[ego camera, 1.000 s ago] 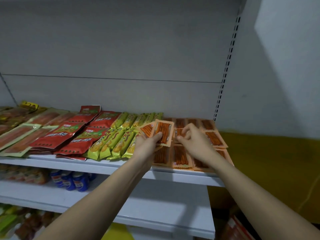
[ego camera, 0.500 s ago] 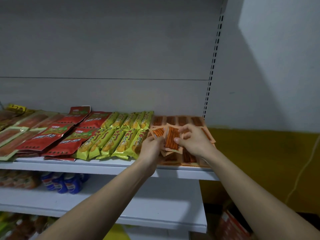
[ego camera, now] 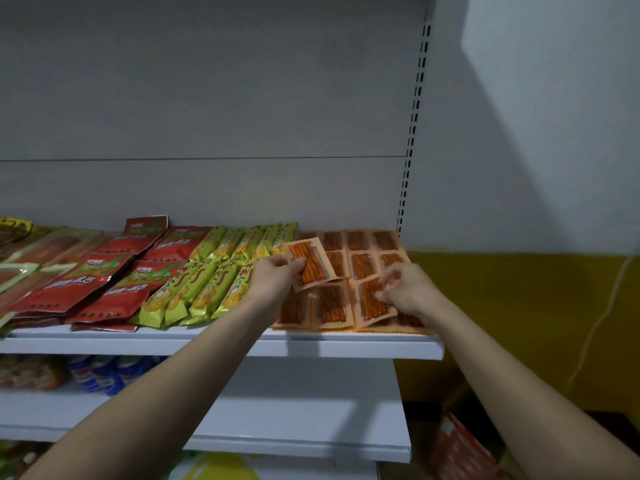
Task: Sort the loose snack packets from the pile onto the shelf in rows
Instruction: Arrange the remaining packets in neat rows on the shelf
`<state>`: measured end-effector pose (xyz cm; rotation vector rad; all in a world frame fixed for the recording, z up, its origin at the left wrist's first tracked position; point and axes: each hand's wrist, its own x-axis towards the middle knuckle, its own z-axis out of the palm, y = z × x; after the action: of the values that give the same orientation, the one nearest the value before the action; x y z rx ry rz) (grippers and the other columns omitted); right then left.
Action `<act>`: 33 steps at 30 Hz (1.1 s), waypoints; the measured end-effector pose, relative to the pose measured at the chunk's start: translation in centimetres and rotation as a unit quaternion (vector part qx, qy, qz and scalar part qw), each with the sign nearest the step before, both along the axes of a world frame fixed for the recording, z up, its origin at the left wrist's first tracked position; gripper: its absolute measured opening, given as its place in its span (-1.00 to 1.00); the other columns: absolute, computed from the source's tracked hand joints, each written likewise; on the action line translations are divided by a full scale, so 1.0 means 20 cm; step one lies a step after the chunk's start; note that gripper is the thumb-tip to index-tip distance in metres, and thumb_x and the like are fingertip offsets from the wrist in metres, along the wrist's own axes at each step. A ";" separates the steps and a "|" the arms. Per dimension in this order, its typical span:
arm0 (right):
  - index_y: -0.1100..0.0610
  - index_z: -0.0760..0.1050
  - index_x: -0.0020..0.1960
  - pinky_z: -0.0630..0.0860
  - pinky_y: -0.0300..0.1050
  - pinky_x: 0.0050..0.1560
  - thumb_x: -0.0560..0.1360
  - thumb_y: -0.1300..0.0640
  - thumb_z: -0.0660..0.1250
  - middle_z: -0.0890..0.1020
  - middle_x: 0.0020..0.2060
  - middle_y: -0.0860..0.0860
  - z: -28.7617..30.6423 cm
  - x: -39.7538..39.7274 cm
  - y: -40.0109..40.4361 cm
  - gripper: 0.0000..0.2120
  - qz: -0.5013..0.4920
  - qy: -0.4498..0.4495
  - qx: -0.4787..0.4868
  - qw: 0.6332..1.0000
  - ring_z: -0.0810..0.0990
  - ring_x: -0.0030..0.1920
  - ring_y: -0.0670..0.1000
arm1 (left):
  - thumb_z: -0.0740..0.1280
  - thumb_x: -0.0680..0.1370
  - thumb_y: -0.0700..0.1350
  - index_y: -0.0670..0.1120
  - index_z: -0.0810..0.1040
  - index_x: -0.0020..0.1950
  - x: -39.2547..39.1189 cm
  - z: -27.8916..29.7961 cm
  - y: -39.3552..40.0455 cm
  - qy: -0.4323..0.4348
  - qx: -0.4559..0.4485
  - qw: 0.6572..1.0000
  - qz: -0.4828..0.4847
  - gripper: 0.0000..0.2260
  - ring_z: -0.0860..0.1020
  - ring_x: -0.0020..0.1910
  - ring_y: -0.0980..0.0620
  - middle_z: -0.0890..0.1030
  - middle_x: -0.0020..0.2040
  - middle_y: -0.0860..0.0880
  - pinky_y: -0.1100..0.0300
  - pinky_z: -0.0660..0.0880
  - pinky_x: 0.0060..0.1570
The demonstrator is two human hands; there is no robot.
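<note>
An orange snack packet is held up and tilted above the rows of orange packets that cover the right end of the shelf. The left hand grips it, thumb on its lower left face and fingers curled behind. A second orange packet lies tilted on top of the front row near the shelf's front right corner, and the right hand pinches it along its right edge with bent fingers.

The rows of orange packets run from the front edge back to the rear panel, lying flat and edge to edge. Just left of them, green-yellow packets lie in two overlapping rows. Further left come red bags, also overlapping, and at the shelf's left end some long clear-fronted packs, partly cut off by the picture's edge.

On the lower shelf, at its left end, stand blue-wrapped items, blurred. A slotted upright rises at the shelf's back right corner against a white wall above a yellow band.
</note>
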<state>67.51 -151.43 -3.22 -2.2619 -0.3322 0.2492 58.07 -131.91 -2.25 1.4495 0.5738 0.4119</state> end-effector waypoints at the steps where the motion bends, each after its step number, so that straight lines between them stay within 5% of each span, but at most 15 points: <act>1: 0.04 0.51 -0.03 0.58 -0.08 -0.04 0.49 0.18 0.47 0.55 0.14 -0.01 -0.01 -0.01 0.02 -0.84 0.000 -0.021 -0.021 1.000 0.57 0.07 0.03 | 0.34 0.63 -0.19 -0.21 0.62 0.05 0.01 0.00 0.00 0.005 0.007 1.000 -0.005 -0.89 0.70 -0.10 -0.08 0.72 -0.07 -0.16 0.04 0.64 -0.06; 6: 0.02 0.41 -0.09 0.50 -0.08 -0.20 0.48 0.03 0.48 0.57 -0.05 -0.04 -0.04 -0.06 0.04 -0.76 0.007 -0.209 -0.181 0.961 0.56 -0.09 0.00 | 0.35 0.62 -0.20 -0.22 0.61 0.07 0.00 -0.02 -0.05 0.014 -0.006 1.000 -0.022 -0.90 0.70 -0.25 0.02 0.72 -0.15 -0.12 0.14 0.64 -0.30; 8: -0.01 0.41 -0.12 0.58 -0.01 -0.15 0.55 0.03 0.39 0.55 -0.08 -0.06 -0.05 -0.06 0.06 -0.84 0.018 -0.210 -0.095 0.973 0.59 -0.12 0.01 | 0.37 0.60 -0.22 -0.23 0.61 0.09 0.00 -0.04 -0.09 0.011 -0.009 1.000 -0.022 -0.89 0.67 -0.31 0.02 0.71 -0.16 -0.13 0.14 0.62 -0.36; 11: 0.03 0.47 -0.01 0.52 -0.09 -0.20 0.65 -0.01 0.21 0.60 -0.07 0.04 0.02 -0.09 0.09 -0.86 0.058 -0.032 0.138 0.988 0.58 -0.16 -0.01 | 0.44 0.55 -0.23 -0.19 0.57 0.11 0.00 -0.08 -0.15 0.009 -0.007 1.000 -0.012 -0.83 0.67 -0.25 -0.02 0.70 -0.10 -0.15 0.11 0.62 -0.27; 15: 0.01 0.46 0.08 0.61 0.02 0.03 0.53 0.11 0.42 0.59 0.05 0.00 0.01 -0.12 0.08 -0.81 0.081 -0.027 0.146 0.985 0.62 0.04 0.01 | 0.45 0.55 -0.20 -0.12 0.51 0.06 0.02 -0.08 -0.22 0.026 0.017 0.998 -0.059 -0.84 0.68 -0.22 -0.04 0.69 -0.10 -0.17 0.05 0.63 -0.23; 18: -0.03 0.44 0.02 0.62 0.11 0.07 0.51 0.22 0.44 0.61 0.07 0.01 0.01 -0.07 -0.04 -0.77 0.028 -0.010 0.146 0.989 0.64 0.03 0.05 | 0.36 0.62 -0.11 -0.11 0.53 0.11 0.03 -0.03 -0.23 0.057 0.164 0.976 -0.130 -0.88 0.67 -0.25 0.01 0.68 -0.15 -0.07 0.04 0.64 -0.23; 20: -0.02 0.45 0.03 0.62 0.10 0.06 0.51 0.20 0.43 0.60 0.12 0.03 0.02 -0.01 -0.15 -0.79 -0.010 -0.018 0.087 0.996 0.63 0.05 0.08 | 0.34 0.62 -0.02 -0.06 0.58 0.14 0.02 -0.01 -0.21 0.079 0.364 0.918 -0.136 -0.84 0.63 -0.14 0.00 0.66 -0.06 -0.02 0.03 0.60 -0.09; 22: 0.01 0.46 0.08 0.61 0.09 0.05 0.53 0.17 0.42 0.59 0.13 0.03 0.02 0.04 -0.23 -0.80 -0.026 -0.028 0.020 0.999 0.62 0.08 0.09 | 0.34 0.59 0.01 0.02 0.64 0.11 -0.01 0.01 -0.19 0.087 0.472 0.869 -0.126 -0.84 0.61 -0.09 0.02 0.68 -0.03 0.02 0.10 0.55 -0.05; 25: 0.04 0.47 0.07 0.58 -0.06 -0.14 0.55 0.11 0.40 0.59 0.04 0.02 -0.03 0.04 -0.27 -0.85 -0.026 -0.035 -0.041 0.998 0.63 0.03 0.07 | 0.36 0.58 0.00 0.02 0.68 0.03 -0.07 0.01 -0.15 0.102 0.493 0.856 -0.118 -0.86 0.61 -0.08 0.01 0.64 -0.14 0.09 0.12 0.54 -0.03; 30: 0.10 0.50 -0.03 0.54 0.07 0.15 0.51 0.02 0.44 0.46 0.09 0.07 -0.15 -0.02 -0.26 -0.81 -0.053 -0.139 -0.135 0.980 0.52 0.09 0.12 | 0.34 0.59 -0.06 -0.02 0.69 0.05 -0.13 0.03 -0.07 0.104 0.508 0.850 -0.089 -0.86 0.59 -0.03 0.01 0.64 -0.13 0.04 0.18 0.43 -0.08; 33: 0.11 0.52 0.02 0.44 -0.04 0.07 0.55 0.03 0.38 0.38 0.03 0.04 -0.08 -0.05 -0.26 -0.84 -0.049 -0.214 -0.113 0.969 0.45 0.10 0.10 | 0.34 0.60 -0.07 -0.04 0.70 0.07 -0.16 0.06 0.03 0.076 0.519 0.848 -0.079 -0.84 0.60 0.05 -0.03 0.70 0.01 -0.02 0.17 0.40 -0.08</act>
<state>66.50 -156.70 -4.76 -2.5425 -0.4312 -0.2742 54.86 -131.39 -1.04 2.5759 0.3357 0.5076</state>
